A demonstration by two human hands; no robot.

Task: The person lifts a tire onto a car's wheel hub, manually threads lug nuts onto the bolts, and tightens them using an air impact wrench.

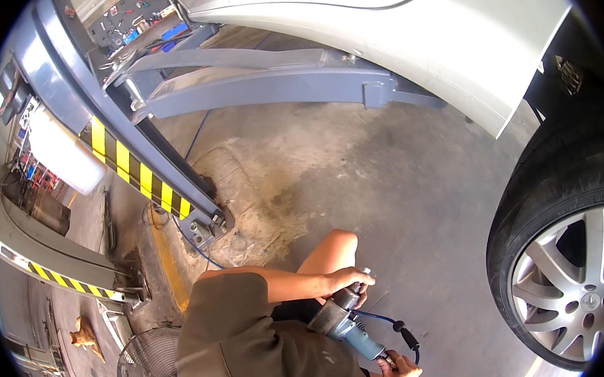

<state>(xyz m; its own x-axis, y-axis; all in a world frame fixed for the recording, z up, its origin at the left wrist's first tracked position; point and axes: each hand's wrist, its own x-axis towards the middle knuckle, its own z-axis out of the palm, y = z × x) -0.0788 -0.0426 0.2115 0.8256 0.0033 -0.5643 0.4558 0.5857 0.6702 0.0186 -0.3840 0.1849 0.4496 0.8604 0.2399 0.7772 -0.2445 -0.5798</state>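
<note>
An air impact wrench (354, 337) with a grey body and a blue-grey handle lies across my lap, its nose pointing up and away. My left hand (345, 281) is closed around the metal socket end (365, 274) at its nose. Down at the handle's end, the fingers of my right hand (397, 374) are closed on the air fitting (387, 358). A thin blue hose (375, 316) with a black connector (406, 335) loops beside the handle. Part of my right hand is cut off by the picture's lower edge.
At right hangs a car wheel (565, 289) with silver spokes, below a pale car body (388, 21). A lift post (119, 124) with striped tape and its arm (260, 90) stand ahead left. A floor fan (150, 367) is close on my left; an orange-brown animal (85, 337) lies beyond.
</note>
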